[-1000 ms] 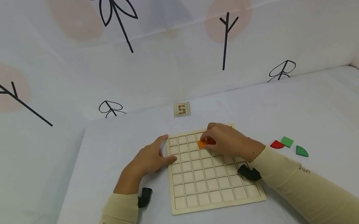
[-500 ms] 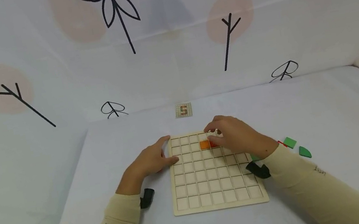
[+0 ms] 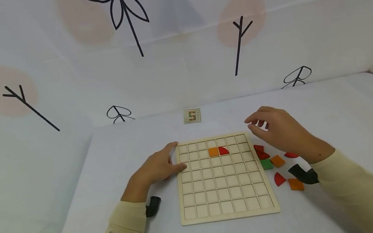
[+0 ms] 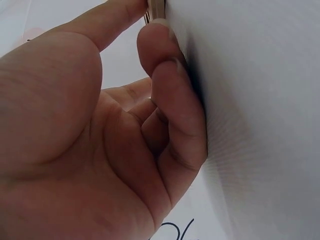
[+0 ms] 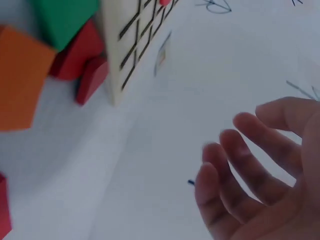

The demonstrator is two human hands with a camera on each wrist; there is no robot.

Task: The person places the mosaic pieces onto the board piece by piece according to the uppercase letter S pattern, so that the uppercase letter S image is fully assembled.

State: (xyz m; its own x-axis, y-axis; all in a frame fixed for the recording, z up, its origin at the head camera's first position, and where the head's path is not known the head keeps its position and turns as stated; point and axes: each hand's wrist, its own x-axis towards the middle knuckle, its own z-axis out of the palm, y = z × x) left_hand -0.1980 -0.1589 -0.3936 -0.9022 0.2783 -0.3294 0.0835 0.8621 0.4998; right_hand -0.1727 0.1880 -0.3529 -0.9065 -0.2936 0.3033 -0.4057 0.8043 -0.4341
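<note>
A pale wooden grid board [image 3: 223, 194] lies flat on the white table. Its second row from the far side bears an orange square tile [image 3: 213, 152] and, touching side by side, a red quarter-circle tile [image 3: 223, 150]. At the board's far left corner, my left hand [image 3: 156, 167] holds the edge: thumb laid on the rim, other fingers curled down beside it. In the left wrist view the board's edge [image 4: 157, 9] meets thumb and fingertip. My right hand [image 3: 278, 128] hovers right of the board, its loosely bent fingers [image 5: 235, 150] holding nothing.
Loose tiles lie along the board's right side: a green tile [image 3: 266, 164], an orange tile [image 3: 278, 161], a red quarter-circle [image 3: 279, 179], another orange tile [image 3: 296, 184] and more red ones. Behind the board is a small pattern card [image 3: 191, 116]. Patterned cloth [image 3: 182, 64] hangs behind.
My right hand has let go of the red quarter-circle tile beside the orange one and moved right, off the board. My left hand has stayed at the board's corner.
</note>
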